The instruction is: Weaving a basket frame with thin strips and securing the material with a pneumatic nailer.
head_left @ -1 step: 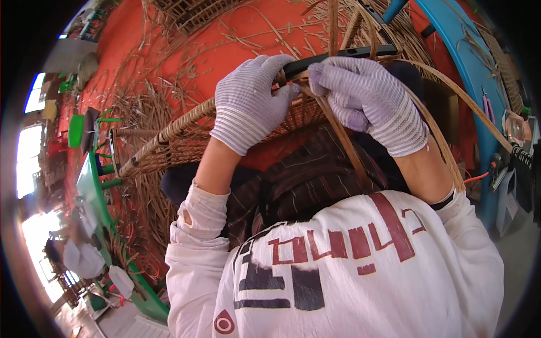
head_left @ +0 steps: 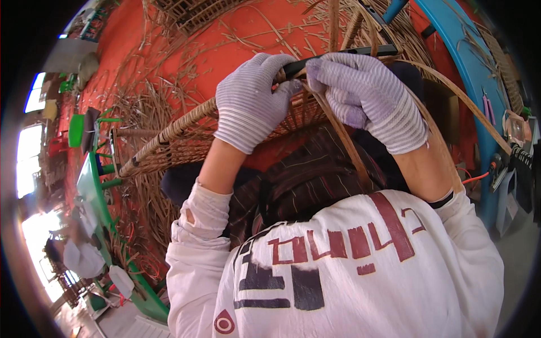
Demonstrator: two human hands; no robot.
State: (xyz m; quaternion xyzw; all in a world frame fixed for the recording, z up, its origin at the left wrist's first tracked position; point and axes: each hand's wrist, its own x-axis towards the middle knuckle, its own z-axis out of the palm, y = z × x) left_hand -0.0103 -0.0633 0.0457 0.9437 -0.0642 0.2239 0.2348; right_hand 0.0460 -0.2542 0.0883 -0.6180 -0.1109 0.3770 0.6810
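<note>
Both my hands wear striped, light purple knit gloves. In front of me, across my lap, lies a woven rattan frame (head_left: 169, 134), its rim wrapped in strips and its middle an open lattice. My left hand (head_left: 253, 101) is closed around the rim where the wrapping gives way to a bare black bar (head_left: 366, 51). Just right of it, my right hand (head_left: 366, 101) pinches a flat brown rattan strip (head_left: 345, 143) against the bar, its other fingers curled. The exact pinch point is hidden behind the fingers. The strip hangs toward my lap.
Long loose strips (head_left: 459, 93) arch to the right past my forearm. Cut strips (head_left: 149, 112) litter the red floor. A blue table (head_left: 479, 67) stands at the right, a green-edged table (head_left: 141, 296) at the left. Another woven piece (head_left: 194, 12) lies at the far edge.
My left hand has shifted slightly right, its thumb now nearer the right fingertips. My right hand has moved a little left along the bar.
</note>
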